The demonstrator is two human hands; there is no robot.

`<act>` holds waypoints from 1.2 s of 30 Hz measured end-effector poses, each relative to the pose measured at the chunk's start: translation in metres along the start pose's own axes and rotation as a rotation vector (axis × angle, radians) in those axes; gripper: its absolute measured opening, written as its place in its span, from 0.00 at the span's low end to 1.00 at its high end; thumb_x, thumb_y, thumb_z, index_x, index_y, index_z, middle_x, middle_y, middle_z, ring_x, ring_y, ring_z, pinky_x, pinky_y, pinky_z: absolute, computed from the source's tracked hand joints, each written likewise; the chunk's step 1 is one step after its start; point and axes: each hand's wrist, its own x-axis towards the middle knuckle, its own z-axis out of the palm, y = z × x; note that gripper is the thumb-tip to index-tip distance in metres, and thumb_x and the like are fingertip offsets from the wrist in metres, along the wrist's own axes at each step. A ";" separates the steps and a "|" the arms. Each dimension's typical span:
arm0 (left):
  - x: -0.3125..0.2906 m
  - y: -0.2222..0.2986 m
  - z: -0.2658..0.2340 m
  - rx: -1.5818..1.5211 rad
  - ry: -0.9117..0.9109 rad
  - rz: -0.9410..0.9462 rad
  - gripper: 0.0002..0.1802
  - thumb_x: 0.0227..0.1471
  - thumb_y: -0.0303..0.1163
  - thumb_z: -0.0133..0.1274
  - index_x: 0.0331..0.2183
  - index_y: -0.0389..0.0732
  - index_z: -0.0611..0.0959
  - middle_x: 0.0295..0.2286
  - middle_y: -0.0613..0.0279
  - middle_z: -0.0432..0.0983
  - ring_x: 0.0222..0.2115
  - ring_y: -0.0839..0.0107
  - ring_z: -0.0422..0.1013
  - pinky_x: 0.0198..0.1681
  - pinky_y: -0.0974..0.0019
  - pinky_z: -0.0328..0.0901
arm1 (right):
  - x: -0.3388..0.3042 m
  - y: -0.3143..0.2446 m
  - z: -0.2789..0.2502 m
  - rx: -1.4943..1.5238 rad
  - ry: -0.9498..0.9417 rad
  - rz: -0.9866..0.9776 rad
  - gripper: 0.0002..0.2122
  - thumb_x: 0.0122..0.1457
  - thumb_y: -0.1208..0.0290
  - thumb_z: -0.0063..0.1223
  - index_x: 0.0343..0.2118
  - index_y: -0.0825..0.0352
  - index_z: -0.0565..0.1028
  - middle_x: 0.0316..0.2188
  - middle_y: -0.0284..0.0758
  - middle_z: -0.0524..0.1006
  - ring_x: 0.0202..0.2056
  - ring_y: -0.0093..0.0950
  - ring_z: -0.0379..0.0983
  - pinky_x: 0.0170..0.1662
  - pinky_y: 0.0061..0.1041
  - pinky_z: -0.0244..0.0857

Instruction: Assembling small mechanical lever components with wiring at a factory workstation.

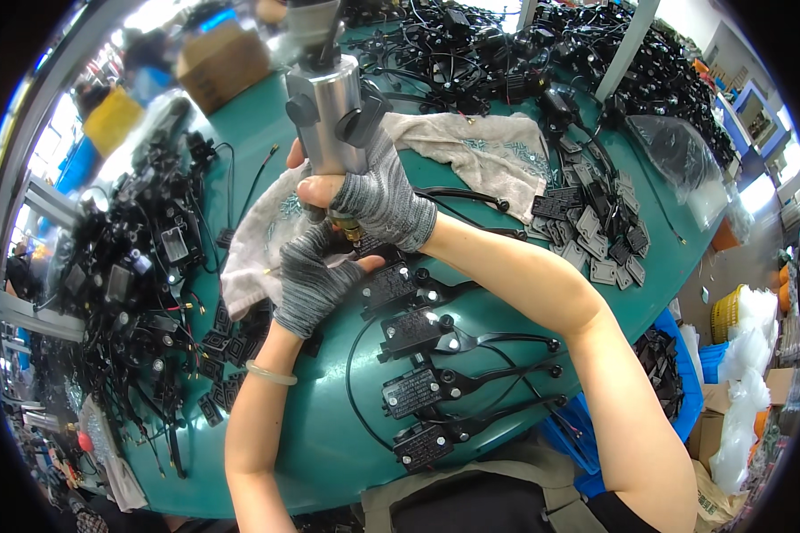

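My right hand, in a grey fingerless glove, is wrapped round the silver body of a power screwdriver that points down. Just below it my left hand, gloved alike, is closed beside the brass-coloured tip; what its fingers grip is mostly hidden. The left thumb lies by a black brake lever assembly with a rectangular reservoir. Several more assemblies run in a row toward me, among them a brake lever assembly with its lever pointing right.
Grey-white cloths hold small screws. Flat grey cover plates are heaped at right. Black wired parts pile up on the left, with more at the far side. A blue crate stands beyond the table's right edge.
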 end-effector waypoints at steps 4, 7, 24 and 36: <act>0.001 0.001 0.000 0.016 -0.006 0.004 0.26 0.33 0.38 0.70 0.34 0.33 0.82 0.28 0.56 0.80 0.29 0.69 0.76 0.36 0.68 0.70 | 0.000 0.003 -0.001 0.032 0.001 0.005 0.18 0.41 0.66 0.61 0.35 0.69 0.73 0.28 0.31 0.72 0.28 0.20 0.71 0.32 0.21 0.68; 0.002 0.005 0.000 0.032 -0.018 0.013 0.25 0.33 0.38 0.70 0.33 0.33 0.82 0.28 0.56 0.80 0.29 0.69 0.76 0.36 0.68 0.70 | 0.001 0.006 -0.003 0.045 -0.031 0.067 0.17 0.41 0.66 0.61 0.34 0.68 0.73 0.27 0.31 0.72 0.28 0.20 0.71 0.32 0.21 0.68; -0.014 0.028 -0.014 0.035 -0.008 0.155 0.19 0.36 0.30 0.67 0.35 0.36 0.81 0.36 0.58 0.77 0.36 0.67 0.73 0.38 0.68 0.68 | -0.033 -0.029 -0.011 0.011 0.041 -0.153 0.18 0.40 0.69 0.63 0.36 0.70 0.74 0.32 0.32 0.75 0.32 0.20 0.72 0.34 0.20 0.69; -0.055 0.034 -0.001 -0.062 -0.134 0.064 0.19 0.39 0.24 0.65 0.38 0.39 0.80 0.34 0.61 0.77 0.33 0.75 0.72 0.39 0.71 0.67 | -0.052 -0.038 -0.014 0.000 0.099 0.074 0.16 0.41 0.68 0.60 0.33 0.70 0.75 0.29 0.32 0.75 0.29 0.19 0.72 0.32 0.19 0.69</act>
